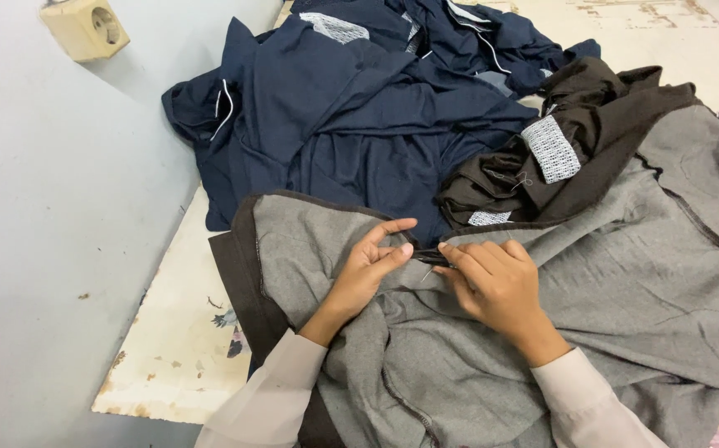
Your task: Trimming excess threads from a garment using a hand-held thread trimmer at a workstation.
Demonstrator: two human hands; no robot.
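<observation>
Soft, even light fills the scene, with no glare. Faint shadows sit under the left hand (365,270) and right hand (492,282) and in the cloth (625,274) folds. Focus is sharp throughout; the wall (44,249) looks flat and slightly bluish.

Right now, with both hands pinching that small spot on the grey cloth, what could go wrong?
The left hand and right hand meet fingertip to fingertip on the grey garment; a thin pale thing, perhaps a thread or needle, shows between them and might prick a finger. The dark blue garments lie bunched close behind and could catch in the work. The grey cloth hangs over the table edge and may slide.
</observation>
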